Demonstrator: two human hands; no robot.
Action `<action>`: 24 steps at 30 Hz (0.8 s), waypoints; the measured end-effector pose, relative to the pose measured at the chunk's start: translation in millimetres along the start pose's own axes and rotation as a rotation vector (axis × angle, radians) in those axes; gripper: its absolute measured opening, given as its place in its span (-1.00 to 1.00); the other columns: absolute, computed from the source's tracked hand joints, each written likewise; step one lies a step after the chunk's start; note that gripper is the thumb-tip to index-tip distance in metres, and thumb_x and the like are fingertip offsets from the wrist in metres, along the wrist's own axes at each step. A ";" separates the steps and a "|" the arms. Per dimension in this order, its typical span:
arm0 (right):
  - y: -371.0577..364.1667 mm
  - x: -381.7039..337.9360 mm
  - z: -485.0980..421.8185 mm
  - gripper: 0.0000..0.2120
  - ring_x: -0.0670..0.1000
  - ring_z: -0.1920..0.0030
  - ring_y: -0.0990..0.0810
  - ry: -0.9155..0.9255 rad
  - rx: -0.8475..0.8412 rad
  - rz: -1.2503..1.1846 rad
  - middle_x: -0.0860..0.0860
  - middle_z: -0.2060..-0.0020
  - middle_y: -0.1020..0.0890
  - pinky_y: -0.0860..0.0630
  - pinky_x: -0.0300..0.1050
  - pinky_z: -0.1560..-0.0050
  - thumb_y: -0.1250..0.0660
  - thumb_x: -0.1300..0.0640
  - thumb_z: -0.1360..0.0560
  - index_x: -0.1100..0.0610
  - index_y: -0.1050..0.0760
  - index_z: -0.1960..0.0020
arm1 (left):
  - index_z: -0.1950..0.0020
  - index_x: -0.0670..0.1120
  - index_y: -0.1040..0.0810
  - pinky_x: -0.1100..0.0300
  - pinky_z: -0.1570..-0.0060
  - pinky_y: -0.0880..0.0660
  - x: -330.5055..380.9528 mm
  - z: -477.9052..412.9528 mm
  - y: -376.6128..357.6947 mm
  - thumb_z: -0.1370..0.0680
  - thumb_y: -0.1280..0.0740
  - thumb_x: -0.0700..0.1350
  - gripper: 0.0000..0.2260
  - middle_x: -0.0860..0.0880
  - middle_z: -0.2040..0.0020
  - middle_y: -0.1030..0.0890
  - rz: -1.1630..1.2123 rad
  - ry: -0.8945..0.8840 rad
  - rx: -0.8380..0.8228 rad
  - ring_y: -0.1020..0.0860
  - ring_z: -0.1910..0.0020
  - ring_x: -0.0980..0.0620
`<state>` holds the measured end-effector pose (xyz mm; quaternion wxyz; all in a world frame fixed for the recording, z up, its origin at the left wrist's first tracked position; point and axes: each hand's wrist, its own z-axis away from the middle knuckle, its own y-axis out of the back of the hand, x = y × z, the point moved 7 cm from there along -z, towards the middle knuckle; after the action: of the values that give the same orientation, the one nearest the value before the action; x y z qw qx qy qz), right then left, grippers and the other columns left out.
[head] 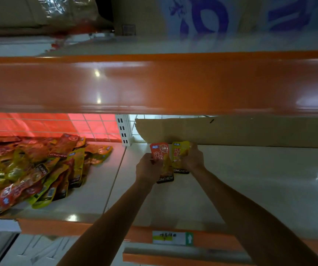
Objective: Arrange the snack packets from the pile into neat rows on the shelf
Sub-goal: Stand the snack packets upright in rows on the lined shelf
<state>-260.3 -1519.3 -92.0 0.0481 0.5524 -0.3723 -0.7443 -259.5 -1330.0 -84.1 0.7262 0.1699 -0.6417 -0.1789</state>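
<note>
I read this as the placing step, at the very start of a row. My left hand [148,167] has its fingers curled round the left edge of a red packet [159,153], and my right hand [192,158] pinches the right edge of a yellow packet [180,150]. The two packets sit side by side, touching or just overlapping, deep on the white shelf [250,179] near the strip of cardboard [231,131] along the back.

Both packets run lengthwise front to back: the black band at the bottom faces the front edge and me, and the top edge points at the cardboard. The red one sits a little nearer the front than the yellow. I cannot tell whether they lie flat or lean against the cardboard.

The pile [29,169] lies well apart to the left, on the neighbouring shelf panel, and looks barely touched — so most of the work is ahead. Next, I judge, comes squaring the bottom bands level, letting go without dragging either packet askew, then reaching left for more.
</note>
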 end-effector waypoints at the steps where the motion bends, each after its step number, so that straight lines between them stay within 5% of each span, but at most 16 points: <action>1: -0.6 -1.3 -2.7 -0.57 0.23 -0.17 -0.53 0.009 -0.006 0.023 0.23 -0.15 -0.56 -0.48 -0.01 -0.06 -0.33 0.26 -0.48 0.24 -0.30 -0.30 | -0.11 -0.10 -0.55 0.19 0.17 -0.52 0.5 -0.5 -1.7 -0.55 -0.30 -0.06 -0.81 -0.03 0.05 -0.64 -0.007 0.000 -0.009 -0.59 0.11 0.05; 4: -0.8 -7.8 -10.6 -0.63 0.24 -0.21 -0.50 0.055 -0.007 0.118 0.24 -0.18 -0.54 -0.46 0.01 -0.10 -0.28 0.25 -0.51 0.27 -0.32 -0.29 | -0.13 -0.10 -0.55 0.09 0.02 -0.56 1.7 -1.3 -2.9 -0.56 -0.30 -0.03 -0.79 -0.04 0.02 -0.63 -0.028 -0.007 -0.024 -0.60 0.05 0.01; 13: -8.4 -11.1 -18.4 -0.66 0.22 -0.25 -0.42 0.150 0.019 0.350 0.22 -0.26 -0.47 -0.37 -0.02 -0.20 -0.22 0.20 -0.53 0.30 -0.38 -0.27 | -0.18 -0.09 -0.53 0.22 0.14 -0.49 2.6 1.0 -3.2 -0.57 -0.30 0.01 -0.75 0.03 0.04 -0.58 -0.024 -0.015 -0.016 -0.56 0.09 0.07; 24: 15.0 -1.2 -2.4 -0.69 0.22 -0.25 -0.36 0.204 0.124 0.146 0.19 -0.30 -0.40 -0.34 -0.02 -0.19 -0.23 0.17 -0.53 0.22 -0.47 -0.24 | -0.27 -0.11 -0.49 0.20 0.07 -0.51 18.9 14.2 -30.4 -0.57 -0.31 -0.05 -0.70 -0.06 -0.11 -0.61 -0.005 -0.020 0.000 -0.54 0.03 0.04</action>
<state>-262.8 -1530.7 -82.2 0.1057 0.5984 -0.4499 -0.6544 -272.8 -1366.0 -80.5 0.7194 0.1698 -0.6483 -0.1826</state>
